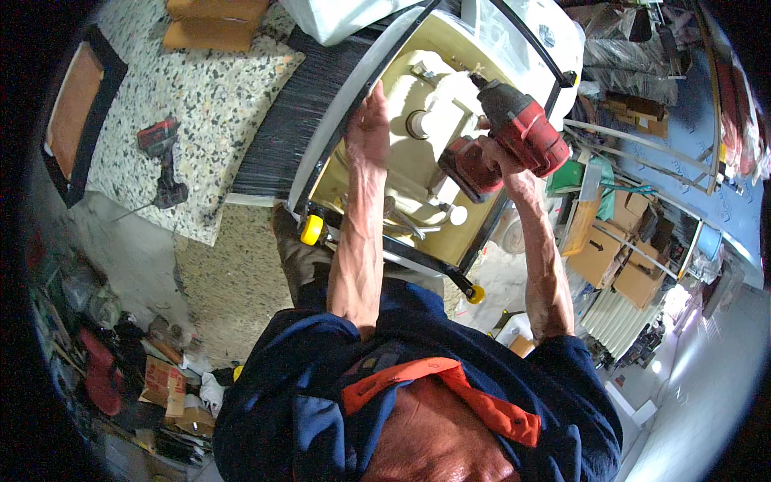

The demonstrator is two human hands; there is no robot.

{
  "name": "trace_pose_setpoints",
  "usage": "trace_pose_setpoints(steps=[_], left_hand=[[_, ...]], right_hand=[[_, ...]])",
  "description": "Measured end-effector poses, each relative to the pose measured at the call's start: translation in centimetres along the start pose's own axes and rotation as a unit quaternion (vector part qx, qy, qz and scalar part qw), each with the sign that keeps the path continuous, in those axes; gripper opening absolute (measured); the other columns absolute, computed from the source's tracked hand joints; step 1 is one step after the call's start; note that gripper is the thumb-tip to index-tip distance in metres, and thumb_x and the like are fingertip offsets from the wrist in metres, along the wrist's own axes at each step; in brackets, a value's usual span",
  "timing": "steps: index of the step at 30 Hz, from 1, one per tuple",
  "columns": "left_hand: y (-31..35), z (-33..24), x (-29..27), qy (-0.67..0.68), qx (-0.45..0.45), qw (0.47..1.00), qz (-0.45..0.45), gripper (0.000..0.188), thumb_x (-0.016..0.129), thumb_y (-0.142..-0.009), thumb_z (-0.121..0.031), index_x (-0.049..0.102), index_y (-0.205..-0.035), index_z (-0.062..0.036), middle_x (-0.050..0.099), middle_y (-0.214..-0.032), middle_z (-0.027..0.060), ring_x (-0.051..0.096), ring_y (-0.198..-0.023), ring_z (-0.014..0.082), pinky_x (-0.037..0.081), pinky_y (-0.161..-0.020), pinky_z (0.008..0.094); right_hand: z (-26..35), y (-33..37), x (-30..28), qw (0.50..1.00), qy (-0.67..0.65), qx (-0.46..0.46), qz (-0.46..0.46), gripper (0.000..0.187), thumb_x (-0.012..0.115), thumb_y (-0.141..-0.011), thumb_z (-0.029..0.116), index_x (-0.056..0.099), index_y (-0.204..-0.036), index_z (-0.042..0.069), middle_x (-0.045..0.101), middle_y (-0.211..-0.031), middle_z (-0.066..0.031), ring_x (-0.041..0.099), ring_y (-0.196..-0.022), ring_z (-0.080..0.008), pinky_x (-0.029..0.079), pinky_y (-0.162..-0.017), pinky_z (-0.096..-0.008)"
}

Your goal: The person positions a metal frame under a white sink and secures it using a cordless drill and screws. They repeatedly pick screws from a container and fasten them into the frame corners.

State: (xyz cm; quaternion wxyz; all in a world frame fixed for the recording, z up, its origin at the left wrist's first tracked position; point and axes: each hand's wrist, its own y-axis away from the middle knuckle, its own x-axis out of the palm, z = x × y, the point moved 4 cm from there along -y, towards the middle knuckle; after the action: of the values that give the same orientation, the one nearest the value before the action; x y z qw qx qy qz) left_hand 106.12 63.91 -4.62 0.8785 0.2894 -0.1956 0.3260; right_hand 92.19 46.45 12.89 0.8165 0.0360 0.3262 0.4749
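In front of me lies a box-like housing [347,84] with a cream inside, a black frame and yellow wheels. White plastic parts [438,112] and hoses sit within it. My right hand [499,157] is closed around the handle of a red and black cordless drill [522,120]. The drill's tip points up and left, over the far part of the housing. Against the housing's left rim, my left hand [368,128] seems to grip the edge; its fingertips are partly hidden.
A second red and black drill [163,161] lies on a speckled slab [201,96] at the left. Yellow wheels [312,230] stick out at the housing's near corners. Cardboard boxes [598,249] and metal rails stand at the right. Clutter with a red shoe [100,369] fills the lower left.
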Motion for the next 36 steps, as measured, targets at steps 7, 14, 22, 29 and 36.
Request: trace_pose_setpoints(steps=[7,14,22,29,36], left_hand=[[0.1,-0.2,-0.5,-0.109,0.039,0.993,0.013,0.040,0.056,-0.087,0.009,0.058,-0.127,-0.0005,0.042,-0.150,0.0172,0.027,-0.146,0.0305,0.036,-0.107,0.0475],[-1.0,-1.4,-1.7,-0.034,-0.026,0.997,0.062,0.057,0.061,-0.085,0.011,0.047,-0.139,-0.0013,0.037,-0.152,0.0182,0.026,-0.146,0.0323,0.046,-0.098,0.0445],[0.3,0.6,-0.4,-0.152,0.047,0.987,-0.001,0.062,0.066,-0.080,0.011,0.047,-0.138,0.0012,0.036,-0.152,0.0221,0.029,-0.144,0.0362,0.046,-0.099,0.0464],[-0.4,0.2,-0.5,-0.098,0.021,0.994,0.045,0.052,0.055,-0.088,0.009,0.045,-0.139,0.0029,0.032,-0.152,0.0261,0.031,-0.143,0.0386,0.046,-0.101,0.0493],[0.5,1.4,-0.2,-0.004,-0.020,1.000,0.008,0.052,0.047,-0.092,0.005,0.032,-0.142,0.0095,0.031,-0.151,0.0267,0.030,-0.143,0.0403,0.044,-0.101,0.0518]], right_hand=[[5.0,0.7,1.3,0.997,0.049,0.042,0.041,0.022,0.074,-0.083,0.019,0.069,-0.102,0.010,0.058,-0.068,0.0024,0.053,-0.060,-0.0072,0.043,-0.055,-0.0256],[5.3,-0.4,2.0,0.991,0.050,0.069,0.104,0.040,0.077,-0.080,0.016,0.064,-0.117,0.009,0.067,-0.098,-0.0036,0.063,-0.087,-0.0142,0.051,-0.077,-0.0326],[6.3,-1.1,2.4,0.986,0.108,0.018,0.123,0.039,0.076,-0.079,0.015,0.065,-0.115,0.007,0.069,-0.099,-0.0029,0.063,-0.089,-0.0145,0.053,-0.081,-0.0326],[7.3,-1.5,2.8,0.977,0.149,-0.031,0.151,0.040,0.074,-0.076,0.015,0.066,-0.114,0.008,0.069,-0.100,-0.0046,0.065,-0.092,-0.0172,0.052,-0.084,-0.0343],[9.3,-2.2,3.5,0.959,0.190,-0.127,0.168,0.038,0.071,-0.078,0.014,0.065,-0.115,0.008,0.069,-0.103,-0.0065,0.065,-0.095,-0.0187,0.051,-0.088,-0.0334]])
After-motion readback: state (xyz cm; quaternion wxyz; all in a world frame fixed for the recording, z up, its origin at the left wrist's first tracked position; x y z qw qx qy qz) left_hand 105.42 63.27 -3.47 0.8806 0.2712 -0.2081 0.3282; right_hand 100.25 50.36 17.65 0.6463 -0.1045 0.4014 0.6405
